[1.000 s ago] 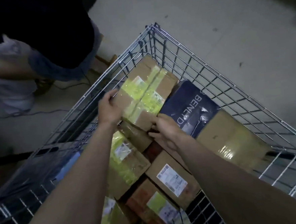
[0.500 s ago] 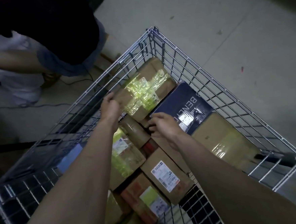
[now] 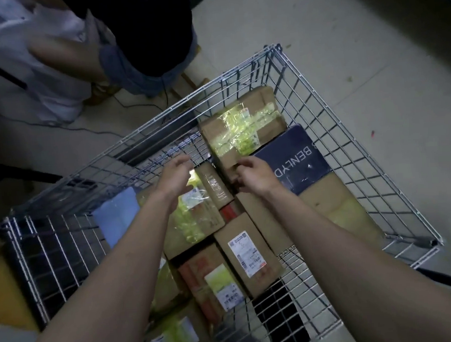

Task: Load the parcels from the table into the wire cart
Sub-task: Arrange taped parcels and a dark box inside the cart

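While both forearms reach in from the near edge, the wire cart (image 3: 330, 126) takes up most of the head view, standing on a pale floor (image 3: 343, 42), its mesh walls upright around a load of parcels.

Contents, largest first:
- Dark blue box (image 3: 298, 157), white lettering on top, against the far right wall, lying over a long brown carton (image 3: 339, 208).
- Brown box crossed with yellow-green tape (image 3: 242, 127), in the far corner, touching the blue box.
- Taped carton with label (image 3: 196, 221), mid-cart, under the left wrist.
- Brown parcel with white shipping label (image 3: 247, 252), near centre.
- Reddish-brown parcel with green-and-white label (image 3: 213, 281), just beside it, nearer the camera.
- Pale blue flat packet (image 3: 116, 215), against the left wall.

Hands:
- Left hand (image 3: 174, 177), fingers loosely spread, holding nothing, above the taped carton, blurred.
- Right hand (image 3: 254, 174), fingers curled at the near edge of the yellow-taped box; whether it pinches the box cannot be told.

A second person (image 3: 140, 43) stands beyond the cart.
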